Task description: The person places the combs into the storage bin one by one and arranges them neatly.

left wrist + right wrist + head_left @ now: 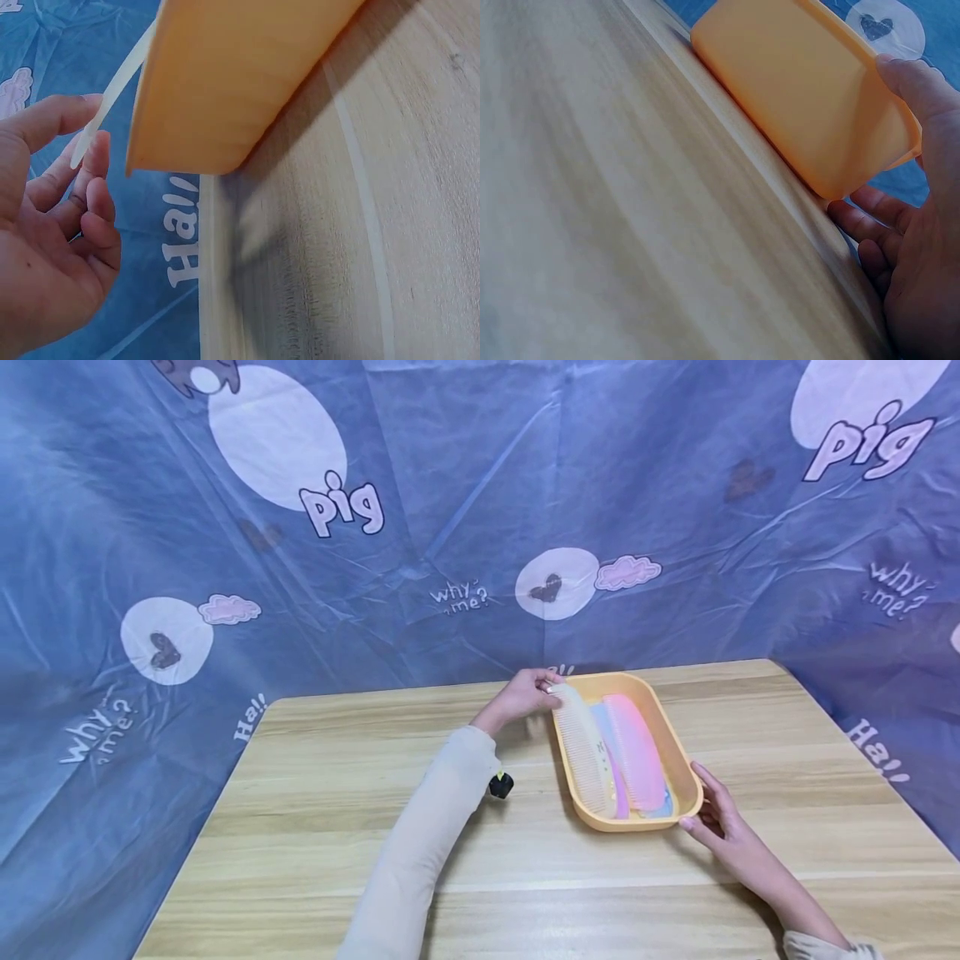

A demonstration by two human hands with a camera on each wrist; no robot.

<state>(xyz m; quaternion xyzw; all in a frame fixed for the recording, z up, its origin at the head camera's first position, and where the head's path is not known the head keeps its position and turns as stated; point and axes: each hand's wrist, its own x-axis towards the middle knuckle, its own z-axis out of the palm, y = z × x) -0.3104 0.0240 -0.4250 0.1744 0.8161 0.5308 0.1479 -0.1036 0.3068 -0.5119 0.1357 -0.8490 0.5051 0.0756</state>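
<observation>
Between the thumb and fingers of my left hand [527, 694] is the far end of a cream-coloured comb [582, 752], whose near end lies inside a yellow-orange plastic tray [678, 752]. The left wrist view shows the comb [114, 90] edge-on in the pinch, just outside the tray wall [217, 82]. A pink comb [636, 747] lies to its right in the tray, over partly hidden blue and purple pieces. My right hand [726, 835] holds the tray's near right corner, with the thumb [919, 84] on the rim and the fingers [870, 217] low against the outside.
The tray stands on a wood-grain table [315, 827], near its back edge. A small black object [501, 785] sits beside my left sleeve [420, 835], partly covered by it. Behind the table hangs a blue printed cloth [450, 527].
</observation>
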